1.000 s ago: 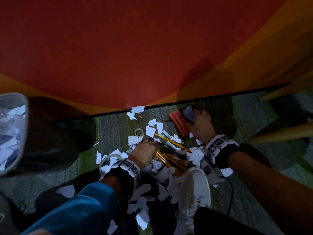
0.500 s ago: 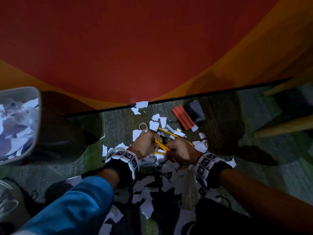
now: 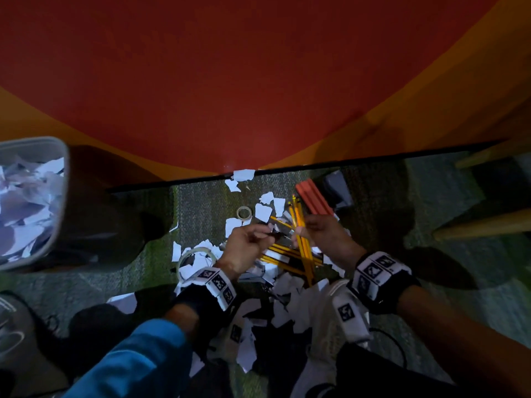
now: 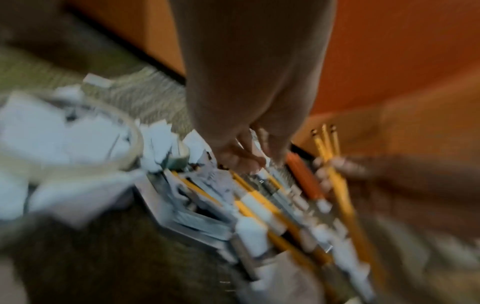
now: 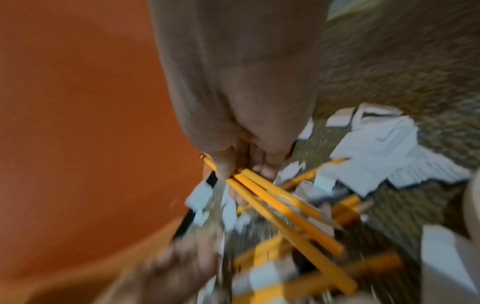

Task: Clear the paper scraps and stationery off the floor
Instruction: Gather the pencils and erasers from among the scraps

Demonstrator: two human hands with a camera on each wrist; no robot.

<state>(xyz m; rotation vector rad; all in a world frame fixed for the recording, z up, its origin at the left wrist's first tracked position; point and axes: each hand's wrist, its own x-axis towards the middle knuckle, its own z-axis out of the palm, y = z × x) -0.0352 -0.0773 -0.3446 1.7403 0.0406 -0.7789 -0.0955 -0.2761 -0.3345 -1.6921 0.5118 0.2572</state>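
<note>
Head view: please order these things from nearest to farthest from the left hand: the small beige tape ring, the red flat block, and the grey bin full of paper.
1. The small beige tape ring, on the carpet just beyond the left hand.
2. The red flat block, farther off to the right, near the wall.
3. The grey bin full of paper, far to the left at the picture's edge.

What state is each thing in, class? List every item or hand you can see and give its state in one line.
Right hand: grips three yellow pencils, lifted.
Left hand: fingers curled; what it holds is unclear.
Loose pencils: lying crossed on the carpet.
Paper scraps: scattered on the floor.
Small tape roll: flat on the carpet.
Bin: open, holding paper.
Red block: on the floor by the wall.
</note>
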